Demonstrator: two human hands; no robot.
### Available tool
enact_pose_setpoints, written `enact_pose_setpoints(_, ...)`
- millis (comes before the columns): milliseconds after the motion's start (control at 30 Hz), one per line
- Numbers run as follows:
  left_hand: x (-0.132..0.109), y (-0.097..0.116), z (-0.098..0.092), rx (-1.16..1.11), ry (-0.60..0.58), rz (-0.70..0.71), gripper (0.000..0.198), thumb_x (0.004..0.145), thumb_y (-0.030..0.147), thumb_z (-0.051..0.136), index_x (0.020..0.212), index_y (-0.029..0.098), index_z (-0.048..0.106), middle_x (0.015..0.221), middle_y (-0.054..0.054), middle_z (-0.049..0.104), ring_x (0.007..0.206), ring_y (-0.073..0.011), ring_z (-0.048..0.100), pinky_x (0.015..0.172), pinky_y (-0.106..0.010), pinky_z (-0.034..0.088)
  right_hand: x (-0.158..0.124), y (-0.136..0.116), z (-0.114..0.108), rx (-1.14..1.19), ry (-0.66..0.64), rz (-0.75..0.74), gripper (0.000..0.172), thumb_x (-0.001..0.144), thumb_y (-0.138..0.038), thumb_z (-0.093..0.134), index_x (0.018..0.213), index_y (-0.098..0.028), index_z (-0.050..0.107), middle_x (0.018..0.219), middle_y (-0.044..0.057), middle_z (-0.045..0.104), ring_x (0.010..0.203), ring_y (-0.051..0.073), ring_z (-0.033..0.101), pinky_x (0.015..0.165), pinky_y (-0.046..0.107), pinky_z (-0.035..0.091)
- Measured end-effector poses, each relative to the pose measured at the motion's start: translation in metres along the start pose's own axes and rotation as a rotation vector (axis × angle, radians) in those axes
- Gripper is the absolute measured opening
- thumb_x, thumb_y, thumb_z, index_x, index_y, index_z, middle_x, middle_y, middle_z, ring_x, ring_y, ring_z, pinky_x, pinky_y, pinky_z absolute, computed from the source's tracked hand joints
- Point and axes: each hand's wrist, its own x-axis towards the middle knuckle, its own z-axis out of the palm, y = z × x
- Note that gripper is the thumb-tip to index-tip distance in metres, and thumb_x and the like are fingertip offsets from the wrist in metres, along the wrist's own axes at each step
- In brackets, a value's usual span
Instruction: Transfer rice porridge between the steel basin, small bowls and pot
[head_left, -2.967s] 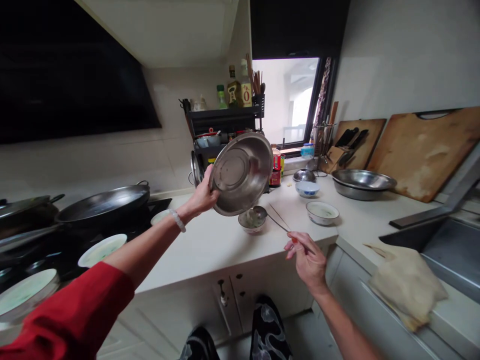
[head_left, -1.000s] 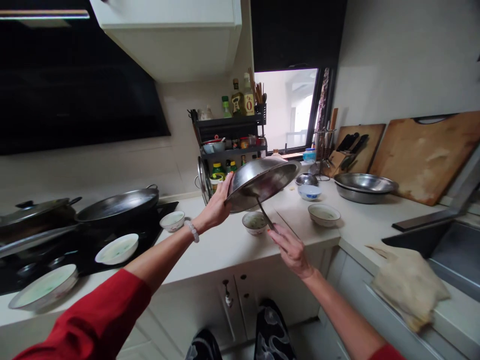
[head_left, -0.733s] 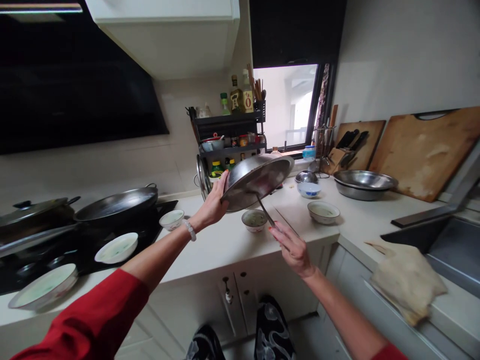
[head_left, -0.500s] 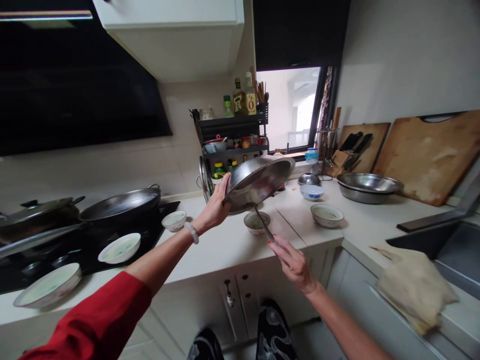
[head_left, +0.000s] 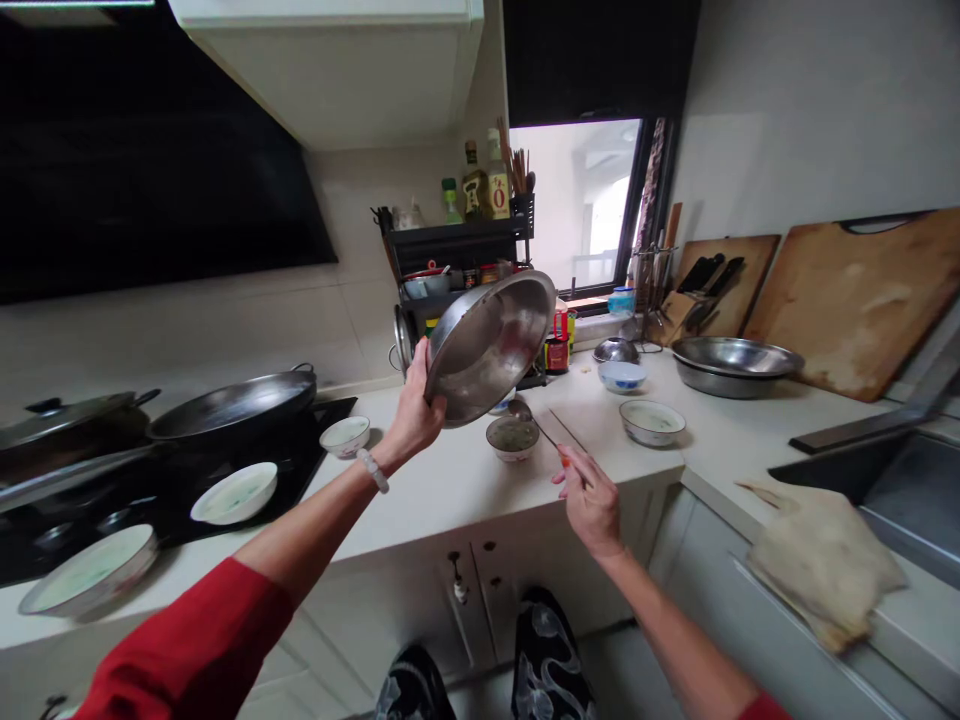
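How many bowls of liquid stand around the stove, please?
3: small bowl right of the stove, white bowl at its edge, large bowl in front. The left arm may hide more.

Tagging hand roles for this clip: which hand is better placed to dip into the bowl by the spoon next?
Probably the right hand: it holds the spoon, whose head appears at the far rim of the bowl. The left hand is occupied gripping the tilted metal basin.

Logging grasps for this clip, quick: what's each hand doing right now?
Left hand: closed, holding the tilted metal basin by its rim.
Right hand: closed, holding the metal ladle by its handle.
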Motion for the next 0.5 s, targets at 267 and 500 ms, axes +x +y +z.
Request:
enact_pose_setpoints(267, -0.005, 0.001, 0.0, -0.029, 0.004, -0.019, 0.092, 0.066, 0.001, 0.047, 0.151, 0.015, 0.013, 0.157, -0.014, 0.019, 0.146, -0.0284, 0.013, 0.119, -0.049, 0.01, 0.002, -0.002, 0.01, 0.071, -0.016, 0.087, 0.029, 0.095, -0.023, 0.043, 0.115, -0.02, 0.063, 0.08, 0.003, 0.064, 0.057, 0.01, 0.06, 0.049, 0.021, 0.053)
enact_pose_setpoints(500, 0.003, -0.002, 0.004, -0.047, -0.04, -0.036, 0.092, 0.066, 0.002, 0.046, 0.151, 0.012, 0.013, 0.157, -0.015, 0.019, 0.145, -0.0293, 0.013, 0.12, -0.048, 0.01, -0.003, -0.017, -0.004, 0.097, -0.092, 0.024, 0.025, 0.094, -0.022, 0.045, 0.109, -0.02, 0.066, 0.081, 0.004, 0.067, 0.054, 0.009, 0.059, 0.045, 0.021, 0.051)
